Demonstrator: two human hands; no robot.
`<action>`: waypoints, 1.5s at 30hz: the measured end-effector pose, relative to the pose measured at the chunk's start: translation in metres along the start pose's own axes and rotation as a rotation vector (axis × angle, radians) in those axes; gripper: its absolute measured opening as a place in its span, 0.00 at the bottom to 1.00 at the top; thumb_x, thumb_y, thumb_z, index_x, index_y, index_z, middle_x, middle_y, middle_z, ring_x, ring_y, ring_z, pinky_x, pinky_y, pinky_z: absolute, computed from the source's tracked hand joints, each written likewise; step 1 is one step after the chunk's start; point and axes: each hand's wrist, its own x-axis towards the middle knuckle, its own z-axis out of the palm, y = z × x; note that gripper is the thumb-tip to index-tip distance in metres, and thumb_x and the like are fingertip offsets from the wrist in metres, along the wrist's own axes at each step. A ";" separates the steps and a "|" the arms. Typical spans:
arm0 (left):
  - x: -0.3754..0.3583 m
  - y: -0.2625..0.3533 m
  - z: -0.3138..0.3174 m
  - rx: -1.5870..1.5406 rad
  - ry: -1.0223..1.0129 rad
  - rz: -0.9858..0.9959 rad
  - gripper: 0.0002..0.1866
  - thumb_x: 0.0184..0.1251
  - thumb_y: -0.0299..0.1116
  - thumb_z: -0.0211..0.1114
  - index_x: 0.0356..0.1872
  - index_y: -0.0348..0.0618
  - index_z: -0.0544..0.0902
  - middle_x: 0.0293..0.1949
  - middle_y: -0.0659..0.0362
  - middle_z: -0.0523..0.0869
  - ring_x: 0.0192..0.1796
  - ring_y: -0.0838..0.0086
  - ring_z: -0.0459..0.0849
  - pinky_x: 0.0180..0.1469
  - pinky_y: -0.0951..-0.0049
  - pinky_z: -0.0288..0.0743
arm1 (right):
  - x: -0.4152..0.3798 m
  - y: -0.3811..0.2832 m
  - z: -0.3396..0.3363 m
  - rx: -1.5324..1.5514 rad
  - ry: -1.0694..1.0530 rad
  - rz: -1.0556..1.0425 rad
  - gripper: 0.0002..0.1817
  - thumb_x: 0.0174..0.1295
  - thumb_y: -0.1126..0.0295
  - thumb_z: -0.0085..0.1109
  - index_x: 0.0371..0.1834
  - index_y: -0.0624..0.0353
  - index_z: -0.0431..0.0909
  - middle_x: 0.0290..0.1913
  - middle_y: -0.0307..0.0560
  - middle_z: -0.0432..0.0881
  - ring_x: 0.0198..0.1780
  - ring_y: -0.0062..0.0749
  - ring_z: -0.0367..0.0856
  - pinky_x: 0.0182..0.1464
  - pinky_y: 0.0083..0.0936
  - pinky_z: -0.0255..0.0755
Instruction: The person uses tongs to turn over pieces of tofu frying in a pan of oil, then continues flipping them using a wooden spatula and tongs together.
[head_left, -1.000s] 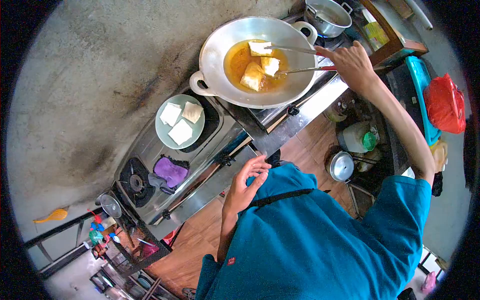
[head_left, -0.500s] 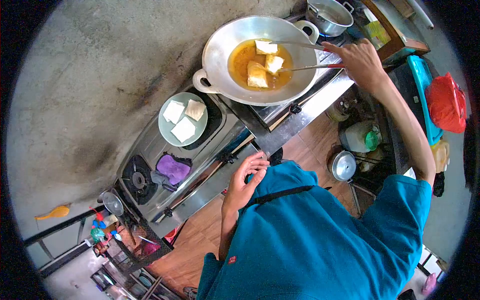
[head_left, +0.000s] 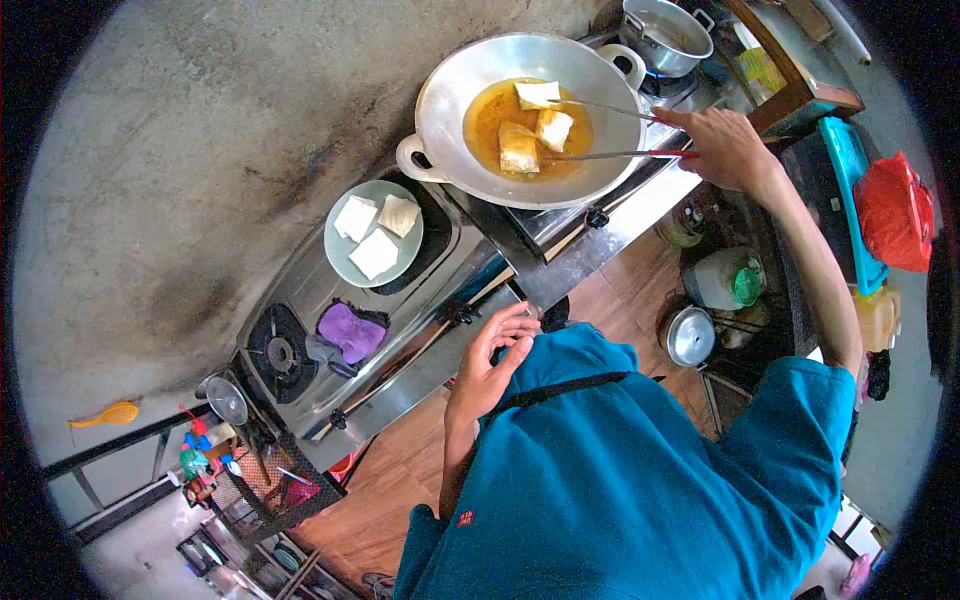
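1. Your right hand (head_left: 722, 150), the nearer one, is just outside the wok (head_left: 525, 58)'s rim, wrapped round red-handled tongs (head_left: 615, 155) with arms spread
2. Your left hand (head_left: 490, 362), well apart from the wok, is loosely curled, seemingly holding nothing
3. The tongs' long axis crosses the wok's rim towards its oil (head_left: 486, 112), where one white-golden block (head_left: 555, 130) lies between the tips, two others (head_left: 538, 94) near it

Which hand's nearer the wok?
Right. The right hand is just outside the wok's rim, gripping red-handled metal tongs that reach inside. The left hand is farther off, close to the front of the teal shirt.
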 end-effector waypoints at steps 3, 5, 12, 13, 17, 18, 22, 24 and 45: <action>-0.003 -0.001 -0.001 -0.021 0.005 -0.003 0.26 0.68 0.37 0.62 0.63 0.38 0.68 0.51 0.52 0.81 0.52 0.71 0.79 0.58 0.69 0.70 | 0.003 0.006 0.016 0.026 -0.002 0.021 0.36 0.48 0.69 0.65 0.66 0.44 0.68 0.33 0.53 0.83 0.39 0.49 0.82 0.44 0.42 0.75; -0.004 0.001 0.000 -0.009 0.002 -0.008 0.26 0.68 0.37 0.62 0.64 0.38 0.68 0.51 0.52 0.81 0.52 0.71 0.79 0.58 0.70 0.69 | 0.006 0.016 0.028 0.029 0.018 0.021 0.39 0.49 0.67 0.68 0.69 0.42 0.66 0.32 0.53 0.82 0.39 0.49 0.81 0.43 0.42 0.73; -0.003 0.000 0.003 -0.003 -0.005 -0.012 0.26 0.68 0.38 0.62 0.64 0.38 0.68 0.51 0.52 0.81 0.52 0.71 0.79 0.57 0.69 0.69 | 0.015 0.012 0.034 -0.031 -0.016 0.060 0.38 0.51 0.66 0.66 0.69 0.42 0.65 0.32 0.50 0.83 0.39 0.47 0.82 0.43 0.42 0.75; -0.003 0.000 0.003 0.002 -0.008 -0.008 0.26 0.69 0.38 0.62 0.64 0.38 0.68 0.51 0.52 0.81 0.52 0.71 0.79 0.57 0.69 0.69 | 0.018 0.013 0.040 -0.047 0.020 0.056 0.38 0.51 0.67 0.65 0.69 0.42 0.65 0.30 0.50 0.83 0.38 0.47 0.82 0.42 0.42 0.75; -0.003 0.001 0.004 0.012 -0.013 -0.003 0.26 0.69 0.39 0.61 0.63 0.38 0.68 0.51 0.52 0.81 0.52 0.70 0.79 0.57 0.69 0.70 | 0.024 0.014 0.051 0.008 -0.020 0.058 0.37 0.52 0.67 0.64 0.69 0.42 0.65 0.30 0.49 0.83 0.38 0.45 0.83 0.40 0.42 0.75; -0.003 0.001 0.004 0.012 -0.012 -0.003 0.26 0.69 0.39 0.61 0.63 0.38 0.68 0.51 0.52 0.81 0.52 0.70 0.79 0.57 0.69 0.70 | 0.023 0.012 0.052 0.004 0.021 0.041 0.31 0.56 0.62 0.61 0.66 0.45 0.68 0.30 0.52 0.83 0.37 0.48 0.84 0.39 0.43 0.77; -0.002 -0.001 0.006 0.027 -0.002 0.014 0.25 0.69 0.36 0.61 0.63 0.38 0.69 0.50 0.53 0.82 0.52 0.72 0.80 0.55 0.71 0.71 | 0.024 0.001 0.053 -0.031 0.006 0.063 0.28 0.60 0.61 0.58 0.65 0.52 0.69 0.29 0.54 0.83 0.33 0.48 0.85 0.34 0.42 0.79; -0.003 -0.002 0.006 0.036 0.009 0.028 0.23 0.69 0.33 0.61 0.63 0.38 0.70 0.49 0.53 0.83 0.51 0.74 0.81 0.53 0.72 0.72 | 0.022 -0.004 0.057 -0.025 0.020 0.066 0.29 0.59 0.64 0.59 0.66 0.52 0.67 0.29 0.54 0.83 0.32 0.47 0.85 0.33 0.41 0.79; -0.002 0.002 -0.006 0.019 0.095 0.056 0.24 0.70 0.38 0.61 0.63 0.38 0.70 0.50 0.53 0.82 0.50 0.73 0.80 0.56 0.72 0.71 | 0.006 0.005 0.057 0.014 0.122 0.073 0.35 0.53 0.68 0.63 0.68 0.45 0.65 0.27 0.52 0.83 0.32 0.48 0.83 0.34 0.43 0.76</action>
